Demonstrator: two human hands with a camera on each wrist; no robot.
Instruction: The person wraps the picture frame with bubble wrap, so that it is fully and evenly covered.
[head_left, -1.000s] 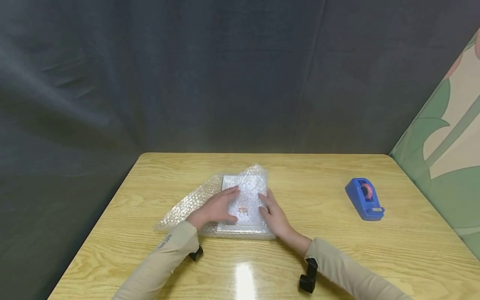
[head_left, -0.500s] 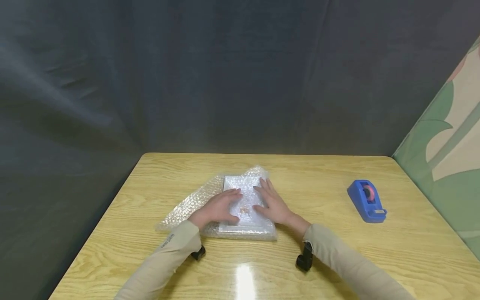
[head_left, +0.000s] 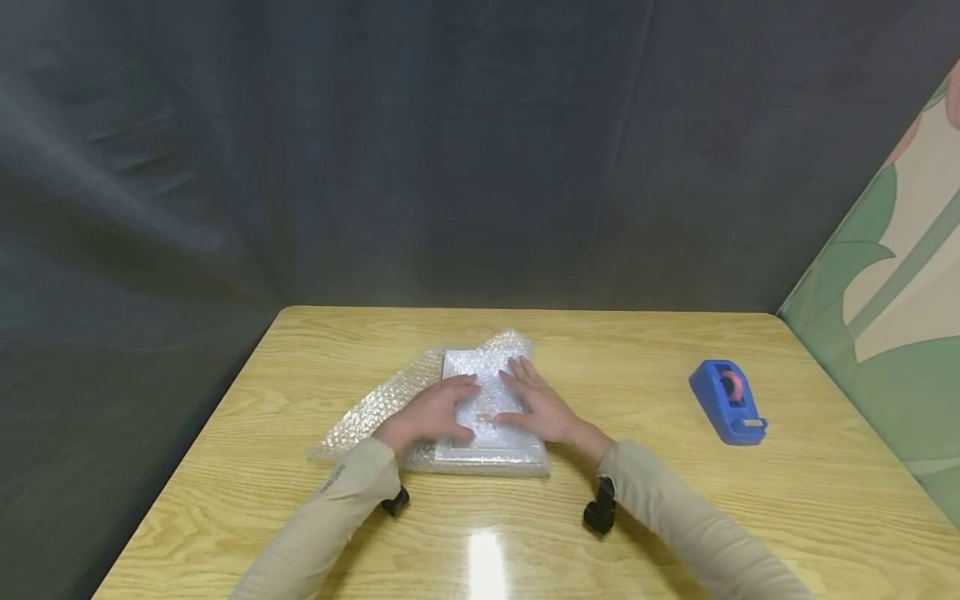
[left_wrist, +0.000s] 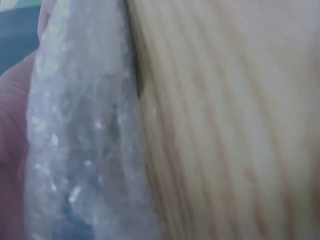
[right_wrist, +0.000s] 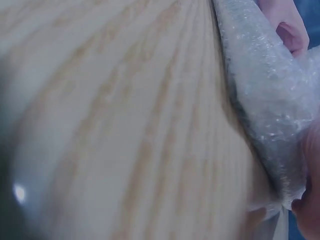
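A flat white rectangular object (head_left: 487, 455), perhaps a picture frame, lies in bubble wrap (head_left: 378, 410) near the middle of the table in the head view. A small brownish mark shows faintly through the plastic. My left hand (head_left: 435, 414) rests on the left part of it, fingers extended and thumb apart. On the right part, my right hand (head_left: 545, 410) lies with its fingers spread over the wrap. Close up in the left wrist view is the near edge of the bubble wrap (left_wrist: 90, 130). The right wrist view shows the wrap (right_wrist: 265, 85) and part of each hand.
A blue tape dispenser (head_left: 729, 403) with a pink roll stands on the right side of the wooden table (head_left: 622, 367). Dark cloth (head_left: 465, 167) hangs behind and to the left. A loose flap of wrap extends leftward.
My right hand has moved inward from the right edge, further left over the wrapped object, and its fingers have spread. The left hand has stayed nearly in place.
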